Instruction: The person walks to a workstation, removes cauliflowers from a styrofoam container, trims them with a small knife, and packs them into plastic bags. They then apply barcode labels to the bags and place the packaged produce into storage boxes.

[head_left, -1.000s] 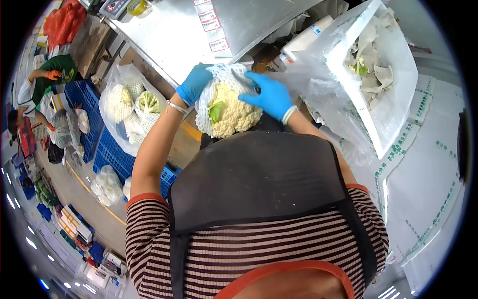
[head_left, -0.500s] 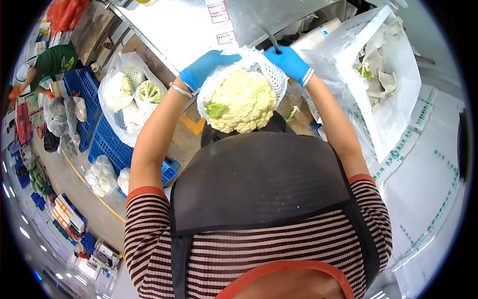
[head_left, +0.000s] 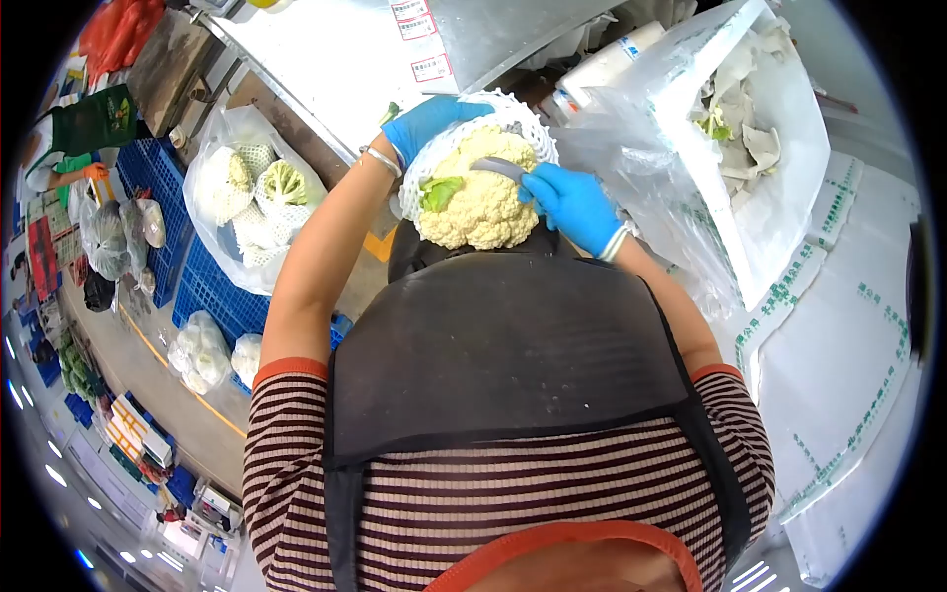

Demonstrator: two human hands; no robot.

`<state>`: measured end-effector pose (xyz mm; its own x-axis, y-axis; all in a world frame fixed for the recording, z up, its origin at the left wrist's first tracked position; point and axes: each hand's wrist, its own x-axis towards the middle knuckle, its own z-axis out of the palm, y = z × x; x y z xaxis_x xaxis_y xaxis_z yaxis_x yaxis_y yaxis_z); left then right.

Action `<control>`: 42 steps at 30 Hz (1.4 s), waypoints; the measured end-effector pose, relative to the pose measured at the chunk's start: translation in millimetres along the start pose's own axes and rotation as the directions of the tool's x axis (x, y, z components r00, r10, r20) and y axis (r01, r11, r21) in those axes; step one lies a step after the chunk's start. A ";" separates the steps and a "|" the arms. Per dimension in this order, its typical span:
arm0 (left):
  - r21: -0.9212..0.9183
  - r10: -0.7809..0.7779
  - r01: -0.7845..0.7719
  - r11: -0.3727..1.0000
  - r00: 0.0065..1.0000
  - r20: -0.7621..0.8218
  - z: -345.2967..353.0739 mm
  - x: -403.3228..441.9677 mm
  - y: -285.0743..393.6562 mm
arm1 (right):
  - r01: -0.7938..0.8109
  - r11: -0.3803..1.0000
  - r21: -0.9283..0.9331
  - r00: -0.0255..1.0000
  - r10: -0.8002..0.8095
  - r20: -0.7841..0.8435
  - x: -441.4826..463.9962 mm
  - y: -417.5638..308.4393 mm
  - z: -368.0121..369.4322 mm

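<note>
Shiny metal table [head_left: 503, 35] beyond — left blue-gloved hand [head_left: 429, 125] at white foam net [head_left: 541, 138] round cream cauliflower [head_left: 483, 215], finger opening unclear; right blue-gloved hand [head_left: 580, 209] closed on curved grey knife [head_left: 500, 166] — rolling cauliflower could make blade slip, tear net.

Ahead of you stands a shiny silver metal table [head_left: 316, 69], its top catching bright glare. On your left, a drab grey-brown floor [head_left: 209, 442] carries a thin painted yellow line [head_left: 219, 414] beside latticed blue plastic pallets [head_left: 209, 296]. Small white ceiling lights [head_left: 56, 476] dot the far side; a plain pale-grey wall [head_left: 853, 59] rises on your right.
</note>
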<state>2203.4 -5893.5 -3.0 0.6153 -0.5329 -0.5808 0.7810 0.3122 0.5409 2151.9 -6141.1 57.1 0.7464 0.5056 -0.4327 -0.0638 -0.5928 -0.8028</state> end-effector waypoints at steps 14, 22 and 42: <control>0.019 -0.035 0.036 0.999 0.999 -0.024 9.3 0.2 -3.3 | 0.176 0.950 -0.259 0.979 -0.197 -0.057 0.2 16.3 16.1; 0.000 -0.009 0.009 1.000 1.000 -0.022 -1.8 1.8 -16.4 | 0.225 0.923 -0.311 0.973 -0.227 0.031 -14.5 28.6 17.6; 0.446 0.320 -0.335 0.830 0.941 0.112 -25.2 5.3 -30.5 | -0.083 0.886 0.457 0.987 0.137 -0.086 4.1 41.7 -13.0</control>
<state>2185.5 -5886.0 -38.0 0.8169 -0.4893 -0.3056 0.3942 0.0867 0.9149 2160.9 -6171.9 27.2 0.7849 0.3641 -0.5013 -0.4207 -0.2807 -0.8627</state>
